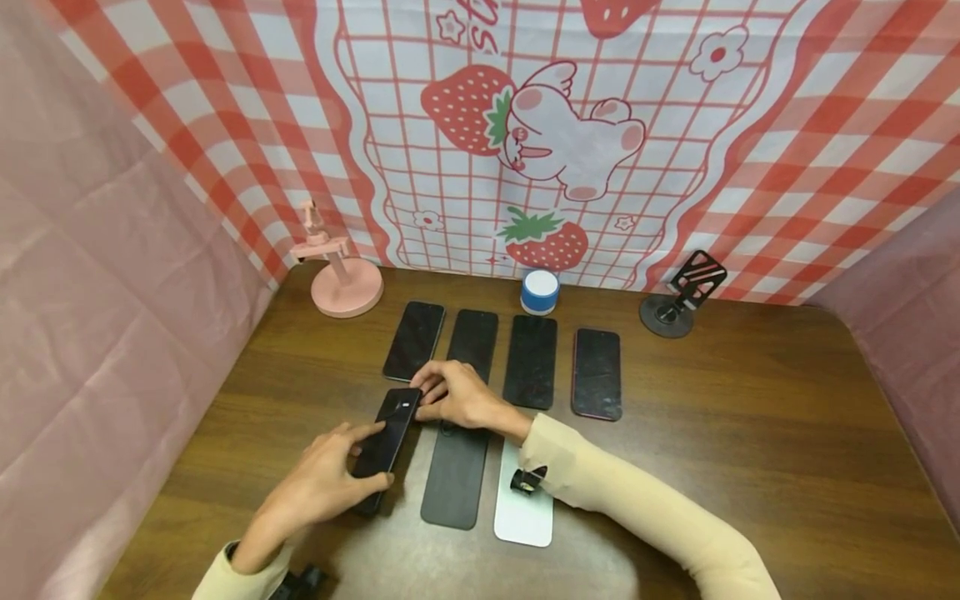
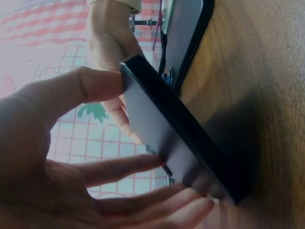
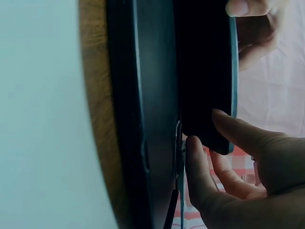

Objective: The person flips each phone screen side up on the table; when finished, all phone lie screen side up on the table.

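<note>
A black smartphone (image 1: 386, 448) is held tilted above the table, its back with a small camera patch turned upward. My left hand (image 1: 321, 479) grips it by its long edges, thumb on the near right side and fingers across the back. At the far end, my right hand (image 1: 467, 398) pinches a corner between thumb and fingers, as the right wrist view shows on the phone (image 3: 205, 71). Right of it lies a dark grey phone (image 1: 455, 483), back up, its top partly under my right hand. Beside that, a pale phone (image 1: 522, 521) is partly covered by my right wrist.
Several dark phones lie screen up in a back row, from the leftmost phone (image 1: 415, 340) to a red-edged phone (image 1: 597, 373). Behind them stand a pink phone stand (image 1: 347, 287), a blue-and-white round object (image 1: 540, 292) and a black stand (image 1: 667, 315) on the wooden table (image 1: 735, 433).
</note>
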A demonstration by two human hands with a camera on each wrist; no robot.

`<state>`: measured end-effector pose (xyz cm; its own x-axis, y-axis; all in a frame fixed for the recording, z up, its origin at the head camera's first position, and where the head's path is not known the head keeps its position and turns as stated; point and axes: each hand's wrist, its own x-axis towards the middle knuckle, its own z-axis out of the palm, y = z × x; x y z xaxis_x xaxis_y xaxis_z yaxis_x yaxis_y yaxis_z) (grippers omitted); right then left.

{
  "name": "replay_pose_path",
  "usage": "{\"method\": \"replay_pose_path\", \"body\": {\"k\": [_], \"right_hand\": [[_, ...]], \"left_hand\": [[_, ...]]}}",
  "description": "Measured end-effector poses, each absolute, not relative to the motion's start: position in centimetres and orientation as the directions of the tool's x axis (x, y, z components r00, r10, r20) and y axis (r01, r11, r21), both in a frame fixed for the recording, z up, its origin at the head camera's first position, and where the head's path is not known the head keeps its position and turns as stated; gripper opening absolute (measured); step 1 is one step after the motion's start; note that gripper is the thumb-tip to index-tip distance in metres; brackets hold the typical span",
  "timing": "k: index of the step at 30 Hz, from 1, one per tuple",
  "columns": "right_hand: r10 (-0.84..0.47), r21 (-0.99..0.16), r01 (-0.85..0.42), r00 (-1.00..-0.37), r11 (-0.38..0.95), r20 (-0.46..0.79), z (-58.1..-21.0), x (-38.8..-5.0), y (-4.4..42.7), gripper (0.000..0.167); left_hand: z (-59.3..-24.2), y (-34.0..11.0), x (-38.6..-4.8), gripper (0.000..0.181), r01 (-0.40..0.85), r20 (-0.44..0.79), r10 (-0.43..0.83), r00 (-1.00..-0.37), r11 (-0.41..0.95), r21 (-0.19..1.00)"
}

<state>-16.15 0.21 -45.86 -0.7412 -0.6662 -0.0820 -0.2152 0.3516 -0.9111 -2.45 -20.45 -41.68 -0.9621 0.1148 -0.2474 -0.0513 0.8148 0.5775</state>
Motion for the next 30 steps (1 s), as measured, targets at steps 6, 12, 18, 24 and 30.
{"method": "replay_pose_path", "body": {"k": [6,12,18,24,30], "right_hand": [[-0.691,-0.934,-0.188,-0.718,0.305,-0.082,-46.0,-16.2,0.3,0.038],[-0.709,-0.951,-0.148,-0.699,0.270,-0.093,-45.8,-16.1,0.3,0.039],[-0.709,-0.945,-0.137,-0.694,0.297,-0.122,-45.9,-16.1,0.2,0.044],[-0.705,-0.940,-0.143,-0.698,0.310,-0.126,-46.3,-16.0,0.1,0.046],[-0.690,-0.941,-0.123,-0.711,0.314,-0.137,-46.2,-15.9,-0.1,0.050]], "left_hand": [[-41.5,-21.1,-2.6,0.068,-0.052,-0.262,0.171,-0.950,0.740,0.671],[-41.5,-21.6,-2.8,0.064,-0.044,-0.258,0.231,-0.938,0.658,0.752],[-41.5,-21.7,-3.1,0.061,-0.007,-0.226,0.291,-0.929,0.599,0.801],[-41.7,-21.9,-3.4,0.052,0.052,-0.154,0.361,-0.920,0.502,0.863],[-41.8,-21.9,-3.4,0.051,0.069,-0.125,0.372,-0.920,0.467,0.882]]}}
